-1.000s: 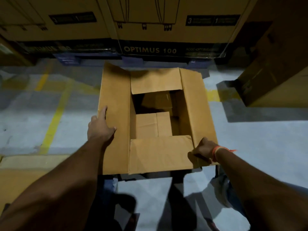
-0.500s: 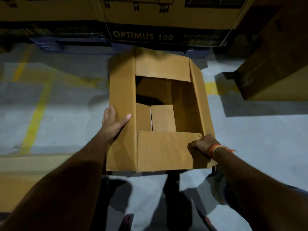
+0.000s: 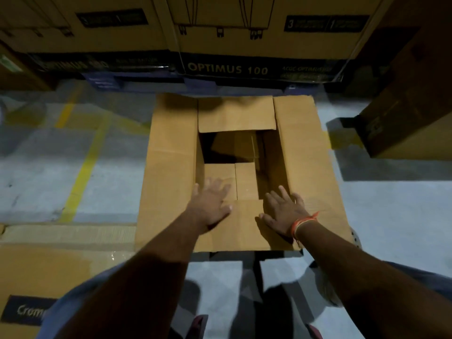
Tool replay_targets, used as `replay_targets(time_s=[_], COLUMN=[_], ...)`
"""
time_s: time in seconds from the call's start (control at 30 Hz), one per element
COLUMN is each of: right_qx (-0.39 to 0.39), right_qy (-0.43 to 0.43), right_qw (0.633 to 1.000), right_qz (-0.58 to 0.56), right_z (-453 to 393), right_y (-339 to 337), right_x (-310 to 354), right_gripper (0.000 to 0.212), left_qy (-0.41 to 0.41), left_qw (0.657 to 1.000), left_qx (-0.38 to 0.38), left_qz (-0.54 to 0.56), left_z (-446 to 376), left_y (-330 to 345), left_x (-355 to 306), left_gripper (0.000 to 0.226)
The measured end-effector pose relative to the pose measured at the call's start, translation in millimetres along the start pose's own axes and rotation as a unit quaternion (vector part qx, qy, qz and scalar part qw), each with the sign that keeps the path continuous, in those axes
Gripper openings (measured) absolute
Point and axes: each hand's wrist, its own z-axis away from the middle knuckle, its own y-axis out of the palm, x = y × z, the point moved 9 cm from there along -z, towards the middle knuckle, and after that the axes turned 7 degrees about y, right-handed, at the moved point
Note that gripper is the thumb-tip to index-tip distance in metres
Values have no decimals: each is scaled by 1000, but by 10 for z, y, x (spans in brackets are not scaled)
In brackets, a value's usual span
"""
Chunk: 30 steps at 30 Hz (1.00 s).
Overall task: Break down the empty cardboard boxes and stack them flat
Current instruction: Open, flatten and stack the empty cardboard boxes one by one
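Plain brown box (image 3: 171, 167) at frame centre on the grey floor (image 3: 391, 216), four top flaps folded out, inside open and dim. Left hand (image 3: 210, 204) and right hand (image 3: 283, 211) flat on the near flap, fingers (image 3: 285, 193) spread and released, grasping nothing. Bare floor left and right of it; yellow line (image 3: 83, 172) at left; flat cardboard (image 3: 61, 260) at lower left. Crowded above by cartons (image 3: 256, 45) printed "OPTIMUS 100".

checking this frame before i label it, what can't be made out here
Head view only:
- Open cardboard box: inside far left lost in shadow under the far flap.
- Left hand: fingers blurred, contact unclear.
- Right hand: palm side hidden.
- Printed carton, bottom left: label cut by the sleeve.
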Motion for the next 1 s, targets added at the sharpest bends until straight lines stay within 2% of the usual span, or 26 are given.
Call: replay_targets(time_s=[0.07, 0.1, 0.13, 0.23, 0.27, 0.3, 0.33, 0.37, 0.43, 0.47, 0.5, 0.57, 0.67, 0.73, 0.87, 1.0], right_qx=[21, 11, -15, -149, -167, -151, -101, -30, 84, 95, 79, 18, -14, -27, -60, -37], right_qy=[17, 22, 26, 49, 58, 68, 79, 85, 61, 43, 26, 4, -11, -13, -5, -10], right_qw=[999, 997, 996, 981, 974, 966, 957, 950, 964, 975, 986, 999, 999, 997, 997, 999], right_qz=[-47, -70, -87, -116, -144, -199, -261, -299, -246, -195, -145, -49, 27, 66, 57, 29], right_z=[83, 125, 174, 360, 412, 427, 422, 420, 502, 546, 582, 641, 663, 626, 516, 355], right_y=[3, -43, -136, -628, -755, -809, -771, -670, -455, -350, -258, -75, 255, 421, 543, 656], right_x=[-2, -11, -24, -89, -114, -153, -186, -185, -89, -47, -6, 59, 151, 188, 193, 213], right_gripper=[75, 71, 65, 47, 46, 44, 44, 50, 90, 112, 128, 143, 149, 141, 131, 135], left_qy=[0, -16, -39, -82, -85, -89, -94, -94, -91, -89, -88, -85, -82, -86, -97, -66], left_qw=[999, 998, 999, 981, 977, 980, 985, 988, 987, 988, 991, 995, 996, 996, 993, 996], left_qx=[53, 52, 24, -168, -181, -152, -94, -27, 61, 70, 67, 51, 26, 27, 25, 46], left_qz=[4, 10, 17, 61, 78, 96, 110, 119, 117, 102, 79, 7, -11, -21, -54, -40], left_z=[80, 127, 176, 356, 397, 410, 415, 440, 528, 562, 604, 685, 739, 736, 648, 493], left_y=[133, 143, 76, -515, -660, -725, -707, -641, -416, -289, -140, 168, 487, 565, 594, 805], left_x=[-198, -233, -243, -289, -315, -335, -359, -402, -470, -484, -490, -499, -530, -562, -598, -591], left_gripper=[69, 66, 61, 50, 48, 42, 33, 36, 86, 108, 123, 131, 132, 135, 134, 128])
